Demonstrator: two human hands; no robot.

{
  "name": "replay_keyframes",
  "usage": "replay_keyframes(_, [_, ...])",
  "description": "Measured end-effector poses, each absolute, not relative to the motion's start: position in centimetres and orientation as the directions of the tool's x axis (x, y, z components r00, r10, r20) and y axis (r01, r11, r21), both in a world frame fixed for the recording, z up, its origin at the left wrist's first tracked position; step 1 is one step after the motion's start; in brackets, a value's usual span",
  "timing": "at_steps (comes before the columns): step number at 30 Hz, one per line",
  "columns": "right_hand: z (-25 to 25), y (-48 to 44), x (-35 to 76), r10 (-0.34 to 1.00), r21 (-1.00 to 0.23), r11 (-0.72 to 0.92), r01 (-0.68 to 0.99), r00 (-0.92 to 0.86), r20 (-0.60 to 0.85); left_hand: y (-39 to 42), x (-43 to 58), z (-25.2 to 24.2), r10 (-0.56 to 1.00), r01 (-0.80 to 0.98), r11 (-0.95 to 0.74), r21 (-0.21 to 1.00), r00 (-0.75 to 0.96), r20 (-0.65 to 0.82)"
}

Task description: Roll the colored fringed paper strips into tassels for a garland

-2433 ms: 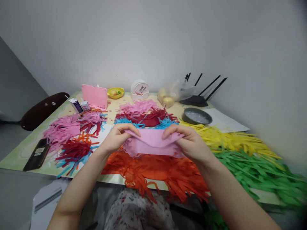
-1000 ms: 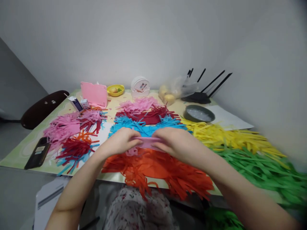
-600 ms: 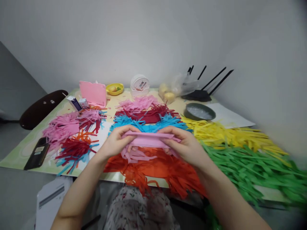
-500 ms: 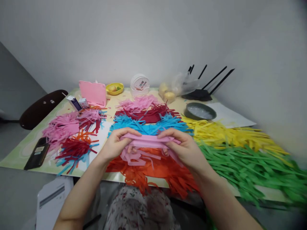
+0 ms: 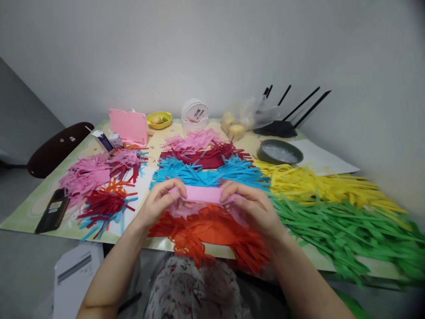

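Both of my hands pinch a folded pink fringed paper (image 5: 203,194) just above the near table edge. My left hand (image 5: 159,204) grips its left end between thumb and fingers. My right hand (image 5: 249,207) holds the right end, fingers curled over the top. The paper's cut fringes hang below, partly hidden behind my fingers. Under it lies an orange fringed paper (image 5: 212,235), spilling over the table edge. A blue fringed paper (image 5: 206,173) lies just beyond my hands.
Piles of fringed paper cover the table (image 5: 23,212): green (image 5: 335,230) and yellow (image 5: 318,184) at right, dark red (image 5: 207,157), pink (image 5: 84,175) at left. A black phone (image 5: 51,210), a grey bowl (image 5: 279,153), a pink case (image 5: 129,127), a yellow fruit dish (image 5: 159,119) and a router (image 5: 282,128) stand around.
The pink paper has been folded down from a wide sheet into a narrower band. My hands have drawn closer together and lowered slightly toward the orange paper.
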State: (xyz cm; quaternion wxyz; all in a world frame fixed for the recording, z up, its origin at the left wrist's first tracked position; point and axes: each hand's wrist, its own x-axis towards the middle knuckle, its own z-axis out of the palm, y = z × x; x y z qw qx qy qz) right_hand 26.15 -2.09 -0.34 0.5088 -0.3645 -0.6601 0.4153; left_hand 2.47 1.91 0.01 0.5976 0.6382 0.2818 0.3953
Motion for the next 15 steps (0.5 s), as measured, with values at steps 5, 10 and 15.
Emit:
replay_keyframes(5, [-0.2, -2.6, 25.7, 0.909, -0.843, 0.414, 0.343, -0.109, 0.402, 1.0, 2.9, 0.3, 0.853, 0.218, -0.456, 0.863, 0.382, 0.354])
replay_keyframes(10, [0.1, -3.2, 25.2, 0.882, -0.688, 0.426, 0.587, -0.101, 0.460, 0.8, 3.0, 0.4, 0.806, 0.384, -0.578, 0.720, 0.404, 0.432])
replay_keyframes(15, [0.2, -3.4, 25.2, 0.893, -0.741, 0.414, 0.528, -0.081, 0.442, 0.7, 2.9, 0.8, 0.861, 0.374, -0.447, 0.813, 0.426, 0.278])
